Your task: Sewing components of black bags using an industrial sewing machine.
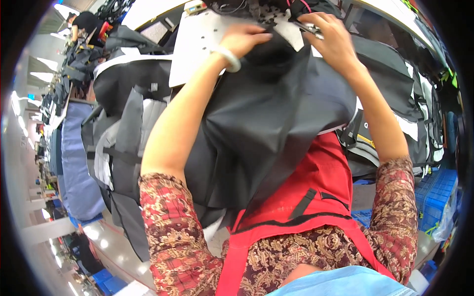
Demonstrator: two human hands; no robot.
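Observation:
A large piece of black fabric [266, 123] hangs from the white work surface [197, 44] down over my lap. My left hand [244, 39] rests on its upper edge, fingers curled over the cloth, a pale bangle on the wrist. My right hand [328, 37] holds the fabric's top right part and also grips small metal snips [308, 27] near the machine area. Both forearms reach up from the lower edge in patterned red sleeves.
A pile of black and grey bag pieces [123, 123] lies at left, more black and white bag parts [405, 98] at right. A blue plastic crate [437, 192] stands at lower right. Another person [86, 24] works far back left. I wear a red apron [306, 197].

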